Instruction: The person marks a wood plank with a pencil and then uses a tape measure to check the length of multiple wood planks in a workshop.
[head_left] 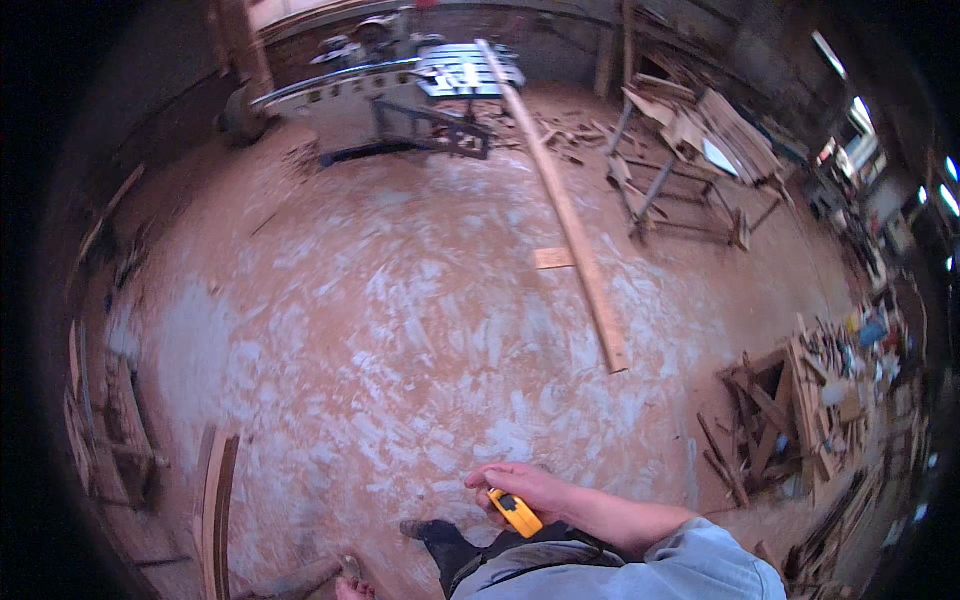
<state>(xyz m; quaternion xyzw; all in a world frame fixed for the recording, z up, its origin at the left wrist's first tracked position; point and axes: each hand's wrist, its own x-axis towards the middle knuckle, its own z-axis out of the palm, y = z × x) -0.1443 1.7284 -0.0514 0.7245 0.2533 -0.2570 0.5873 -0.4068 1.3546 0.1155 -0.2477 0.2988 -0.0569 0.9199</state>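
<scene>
My right hand is closed around a yellow tape measure with a dark patch on its casing, held just in front of my body. The forearm comes in from the right, below a light blue-grey sleeve. At the lower edge, part of my left hand shows beside the end of a brown piece of wood. Its fingers are mostly cut off by the picture's rim, so its grip is unclear. Ahead, a long wooden board slopes from a machine table toward the floor.
A short wood piece lies beside the long board. Upright planks stand at the near left. A metal-legged stand bearing boards is at the far right, and a cluttered workbench is nearer. Dust covers the floor; offcuts lie by the machine.
</scene>
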